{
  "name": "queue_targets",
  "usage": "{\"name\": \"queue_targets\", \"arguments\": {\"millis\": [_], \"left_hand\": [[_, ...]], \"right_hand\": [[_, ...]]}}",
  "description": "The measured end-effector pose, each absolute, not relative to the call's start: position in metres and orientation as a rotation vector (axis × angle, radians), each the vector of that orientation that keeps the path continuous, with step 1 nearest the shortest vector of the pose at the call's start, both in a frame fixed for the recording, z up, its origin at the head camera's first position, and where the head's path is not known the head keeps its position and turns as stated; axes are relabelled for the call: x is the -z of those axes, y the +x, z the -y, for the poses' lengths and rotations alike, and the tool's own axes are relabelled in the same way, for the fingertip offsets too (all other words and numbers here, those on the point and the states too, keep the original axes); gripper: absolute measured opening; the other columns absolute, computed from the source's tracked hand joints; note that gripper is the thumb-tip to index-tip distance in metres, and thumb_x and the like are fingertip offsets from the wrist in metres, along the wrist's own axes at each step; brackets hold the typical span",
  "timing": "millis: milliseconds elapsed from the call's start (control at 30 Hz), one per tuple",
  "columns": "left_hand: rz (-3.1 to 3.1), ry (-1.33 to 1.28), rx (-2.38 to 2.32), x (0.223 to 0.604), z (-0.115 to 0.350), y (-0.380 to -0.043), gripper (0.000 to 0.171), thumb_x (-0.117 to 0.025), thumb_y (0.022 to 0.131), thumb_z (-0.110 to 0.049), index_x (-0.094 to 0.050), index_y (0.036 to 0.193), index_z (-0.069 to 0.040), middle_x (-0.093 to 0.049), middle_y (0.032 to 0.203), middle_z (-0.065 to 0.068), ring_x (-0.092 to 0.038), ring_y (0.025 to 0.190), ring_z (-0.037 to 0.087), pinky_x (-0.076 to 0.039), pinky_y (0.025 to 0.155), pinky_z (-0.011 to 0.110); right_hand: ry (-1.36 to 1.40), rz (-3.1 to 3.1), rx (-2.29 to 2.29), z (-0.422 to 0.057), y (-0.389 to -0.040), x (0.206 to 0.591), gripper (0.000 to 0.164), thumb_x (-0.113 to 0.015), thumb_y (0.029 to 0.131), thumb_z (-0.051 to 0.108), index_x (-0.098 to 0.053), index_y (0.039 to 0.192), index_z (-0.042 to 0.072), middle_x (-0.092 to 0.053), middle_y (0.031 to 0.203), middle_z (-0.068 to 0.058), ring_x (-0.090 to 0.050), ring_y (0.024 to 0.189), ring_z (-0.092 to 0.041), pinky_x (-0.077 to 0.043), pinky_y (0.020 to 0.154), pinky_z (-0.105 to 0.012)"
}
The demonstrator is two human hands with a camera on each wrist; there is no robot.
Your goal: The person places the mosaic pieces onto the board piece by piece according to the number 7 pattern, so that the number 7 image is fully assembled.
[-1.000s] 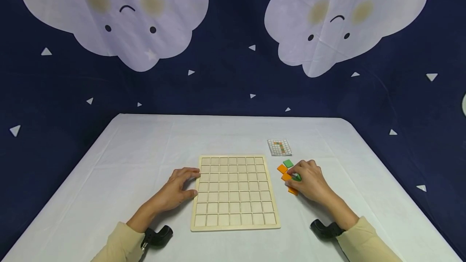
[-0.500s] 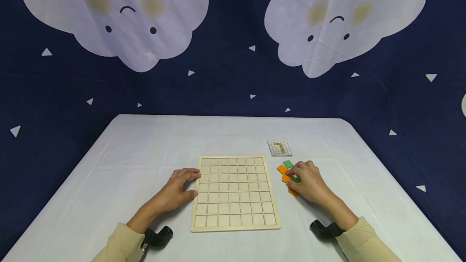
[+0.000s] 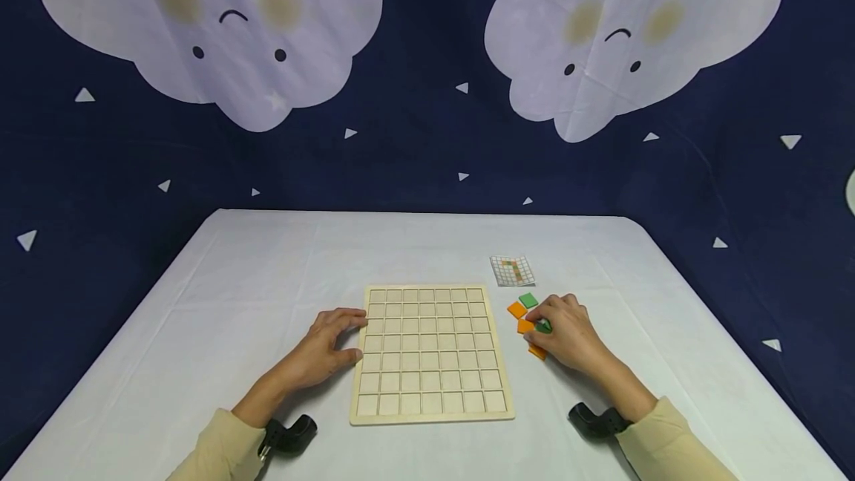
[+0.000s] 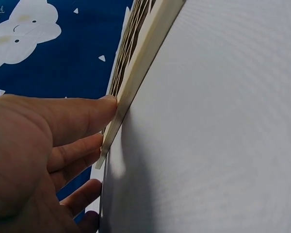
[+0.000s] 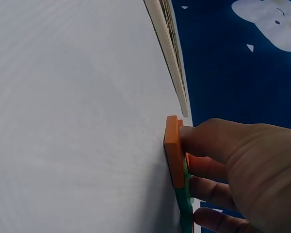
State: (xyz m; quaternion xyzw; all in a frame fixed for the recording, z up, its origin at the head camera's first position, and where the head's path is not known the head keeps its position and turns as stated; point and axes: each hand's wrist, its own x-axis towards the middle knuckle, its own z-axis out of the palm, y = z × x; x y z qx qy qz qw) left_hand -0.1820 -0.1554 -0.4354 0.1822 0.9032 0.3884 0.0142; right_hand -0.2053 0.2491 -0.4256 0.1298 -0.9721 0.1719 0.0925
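At the left edge of a pale wooden grid board (image 3: 433,419), my left hand (image 3: 327,344) rests its thumb and fingertips, spread apart. The left wrist view shows the thumb (image 4: 82,114) against the board's side. To the right of the board, my right hand (image 3: 566,331) pinches an orange square tile (image 3: 525,326) between thumb and index finger, low over the table. Beneath its palm lies a green tile (image 3: 544,326), partly covered. Another orange tile (image 3: 537,352) pokes out below the thumb. In the right wrist view, an orange tile (image 5: 173,150) stands before the thumb.
Beyond my right fingertips lie an orange tile (image 3: 517,309) and a green tile (image 3: 528,300). A small pattern card (image 3: 513,271) with a printed grid sits past the board's far right corner. The white table (image 3: 374,243) ends at a dark blue cloud-print backdrop (image 3: 427,154).
My right fingers shift very slightly around the orange tile. The left hand and the board keep their places.
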Motion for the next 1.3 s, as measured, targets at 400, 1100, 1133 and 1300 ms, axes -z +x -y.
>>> {"name": "queue_targets", "arguments": {"millis": [400,1100,1133,1300], "left_hand": [[-2.813,0.589,-1.222,0.437,0.156,-0.181,0.047,-0.072,0.079,-0.009,-0.058,0.123,-0.004,-0.050,0.138,0.006,-0.034,0.129,0.030,-0.028,0.105,0.053],[-2.814,0.578,-1.219,0.438,0.155,-0.181,0.047,-0.071,0.079,-0.009,-0.058,0.124,-0.004,-0.049,0.138,0.005,-0.034,0.128,0.028,-0.028,0.104,0.052],[-2.817,0.579,-1.219,0.438,0.156,-0.181,0.047,-0.071,0.079,-0.010,-0.058,0.124,-0.004,-0.049,0.138,0.005,-0.034,0.128,0.028,-0.029,0.104,0.052],[-2.840,0.598,-1.207,0.438,0.156,-0.181,0.047,-0.071,0.079,-0.009,-0.058,0.123,-0.003,-0.050,0.137,0.006,-0.035,0.127,0.029,-0.029,0.102,0.052]], "right_hand": [[0.449,2.872,-0.563,-0.237,-0.203,0.414,0.020,-0.075,0.076,0.024,-0.071,0.091,0.011,-0.062,0.093,-0.002,-0.046,0.091,-0.022,-0.030,0.077,-0.036],[0.687,2.762,-0.672,-0.189,-0.210,0.392,0.020,-0.073,0.077,0.019,-0.072,0.096,0.015,-0.065,0.097,0.001,-0.044,0.090,-0.016,-0.033,0.083,-0.037],[0.700,2.760,-0.674,-0.186,-0.211,0.390,0.020,-0.073,0.077,0.019,-0.072,0.096,0.014,-0.065,0.096,0.001,-0.044,0.089,-0.016,-0.033,0.084,-0.037],[0.759,2.743,-0.675,-0.171,-0.214,0.386,0.020,-0.072,0.076,0.019,-0.072,0.096,0.014,-0.065,0.094,0.002,-0.045,0.089,-0.016,-0.033,0.084,-0.038]]}}
